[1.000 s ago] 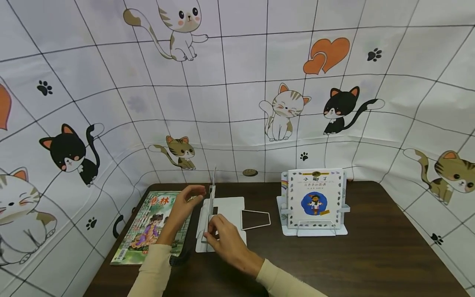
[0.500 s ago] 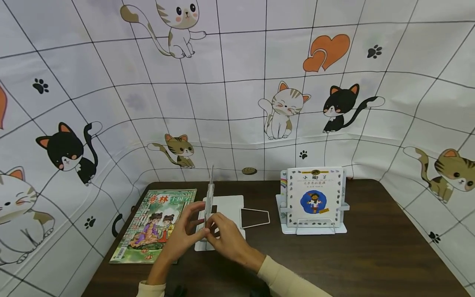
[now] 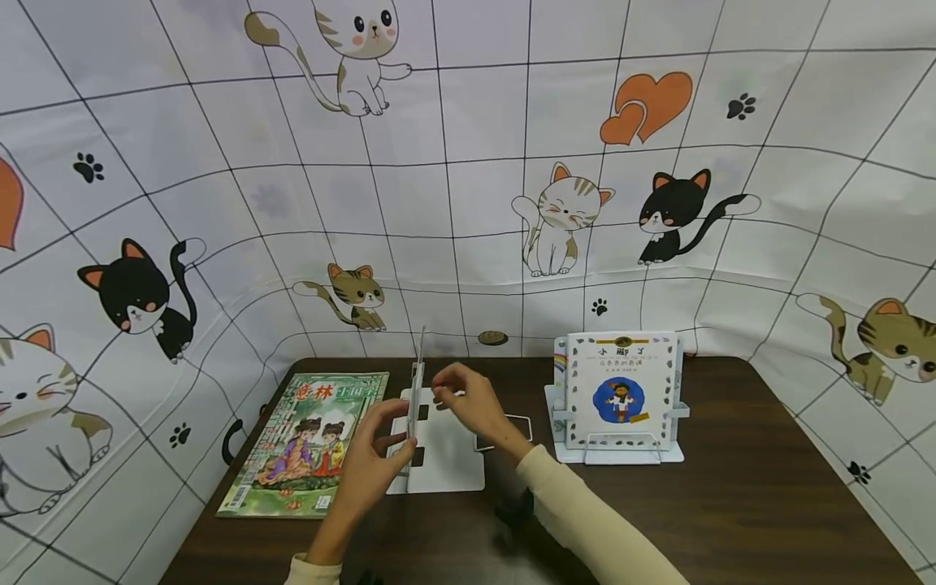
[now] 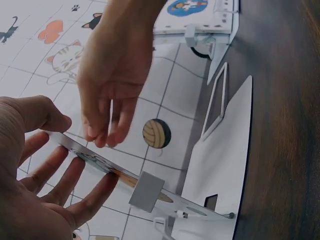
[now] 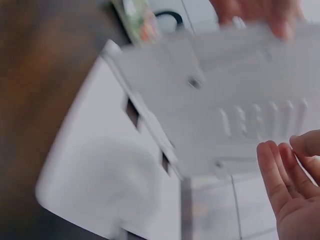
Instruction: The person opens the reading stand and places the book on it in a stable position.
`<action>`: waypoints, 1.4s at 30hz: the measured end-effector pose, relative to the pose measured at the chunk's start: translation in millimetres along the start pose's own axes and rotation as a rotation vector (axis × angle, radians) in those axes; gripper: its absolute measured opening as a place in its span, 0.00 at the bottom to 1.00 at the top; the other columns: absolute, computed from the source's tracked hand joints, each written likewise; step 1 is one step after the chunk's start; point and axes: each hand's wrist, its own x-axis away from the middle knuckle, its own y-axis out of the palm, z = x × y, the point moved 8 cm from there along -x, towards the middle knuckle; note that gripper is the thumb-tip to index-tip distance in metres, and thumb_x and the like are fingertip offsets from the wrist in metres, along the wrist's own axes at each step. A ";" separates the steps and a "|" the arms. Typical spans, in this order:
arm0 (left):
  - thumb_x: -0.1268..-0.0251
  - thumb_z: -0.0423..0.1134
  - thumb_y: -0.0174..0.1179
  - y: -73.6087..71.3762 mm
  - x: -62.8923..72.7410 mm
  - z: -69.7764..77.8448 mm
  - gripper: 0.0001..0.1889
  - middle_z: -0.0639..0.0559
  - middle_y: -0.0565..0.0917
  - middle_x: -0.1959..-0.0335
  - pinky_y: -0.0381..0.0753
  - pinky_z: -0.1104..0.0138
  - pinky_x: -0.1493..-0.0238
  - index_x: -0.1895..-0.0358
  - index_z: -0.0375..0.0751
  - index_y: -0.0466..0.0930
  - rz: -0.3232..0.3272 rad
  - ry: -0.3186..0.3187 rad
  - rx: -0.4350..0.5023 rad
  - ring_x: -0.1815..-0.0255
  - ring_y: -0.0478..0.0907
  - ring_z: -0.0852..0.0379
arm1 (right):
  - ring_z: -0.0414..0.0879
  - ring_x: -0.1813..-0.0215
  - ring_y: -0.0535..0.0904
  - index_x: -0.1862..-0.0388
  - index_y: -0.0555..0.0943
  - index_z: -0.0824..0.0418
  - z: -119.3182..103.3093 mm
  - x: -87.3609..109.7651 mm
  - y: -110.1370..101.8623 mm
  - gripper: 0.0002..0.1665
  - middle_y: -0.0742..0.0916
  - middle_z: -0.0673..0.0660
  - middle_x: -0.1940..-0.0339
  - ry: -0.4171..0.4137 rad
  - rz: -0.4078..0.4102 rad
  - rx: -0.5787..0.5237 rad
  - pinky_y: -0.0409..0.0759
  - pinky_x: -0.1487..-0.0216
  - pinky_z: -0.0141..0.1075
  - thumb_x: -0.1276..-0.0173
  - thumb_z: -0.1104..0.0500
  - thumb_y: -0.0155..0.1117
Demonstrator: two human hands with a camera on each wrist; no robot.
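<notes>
A white book stand stands at the middle left of the table in the head view, its flat base plate (image 3: 455, 467) on the wood and its back panel (image 3: 418, 394) upright, seen nearly edge-on. My left hand (image 3: 369, 455) grips the panel's near edge, thumb on one side and fingers on the other. Ribs and two slots near the hinge show on the panel's back (image 5: 210, 95) in the right wrist view. To the right of the panel, my right hand (image 3: 475, 406) hovers over the base, fingers loosely bent and holding nothing. A wire bracket (image 4: 214, 107) sticks out from the base.
Left of the stand lies a green magazine (image 3: 300, 463). A second white stand (image 3: 559, 435) holds an upright picture book (image 3: 621, 366) on the right. Cat-patterned cloth (image 3: 483, 203) hangs behind the dark wooden table (image 3: 731, 487).
My left hand has come down to the panel's near edge and taken hold. The right hand has let go there and moved up and to the right. The panel stays upright.
</notes>
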 end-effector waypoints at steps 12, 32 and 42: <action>0.40 0.17 0.69 -0.2 5.1 2.7 0.30 0.46 0.81 0.38 0.87 0.69 0.44 0.36 0.43 0.81 -0.019 -0.017 0.003 0.37 0.80 0.67 | 0.60 0.26 0.78 0.22 0.69 0.64 3.8 -56.6 -33.6 0.29 0.81 0.63 0.28 0.120 0.001 0.013 0.80 0.29 0.53 0.17 0.58 0.61; 0.42 0.17 0.71 -0.8 2.6 -0.9 0.22 0.35 0.81 0.39 0.89 0.67 0.47 0.43 0.34 0.84 -0.052 0.031 0.095 0.43 0.85 0.66 | 0.60 0.27 0.78 0.30 0.74 0.65 12.2 -61.9 -34.2 0.21 0.84 0.66 0.33 0.084 0.016 -0.130 0.79 0.28 0.52 0.18 0.68 0.58; 0.39 0.21 0.73 -19.4 -5.4 -18.6 0.16 0.51 0.89 0.48 0.89 0.72 0.56 0.48 0.35 0.90 0.076 -0.034 0.047 0.49 0.85 0.70 | 0.58 0.35 0.84 0.38 0.78 0.64 12.2 -55.1 -53.9 0.15 0.88 0.64 0.40 0.069 0.159 0.069 0.84 0.35 0.49 0.21 0.67 0.62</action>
